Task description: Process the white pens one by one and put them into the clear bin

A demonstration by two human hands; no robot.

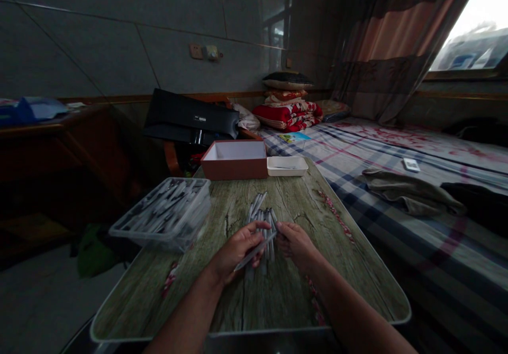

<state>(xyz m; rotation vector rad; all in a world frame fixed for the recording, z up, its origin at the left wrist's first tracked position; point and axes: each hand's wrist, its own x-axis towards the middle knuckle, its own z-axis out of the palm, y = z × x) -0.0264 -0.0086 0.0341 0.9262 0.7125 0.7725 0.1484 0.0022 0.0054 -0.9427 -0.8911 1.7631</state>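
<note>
Holding a slim, translucent plastic pen (253,253) aslant over the wood-grain worktop (222,200), the left hand (239,246) pinches it between fingers; the right hand (294,244) curls its fingers at the far end, grip unclear. Loose grey-white pens (257,202) lie just beyond, presumably for easy reach.

No text can be read. The pale label (199,118) on the black case (170,116), left of centre, is too small, as are the marks on the white object (411,165) at the frame's right.
</note>
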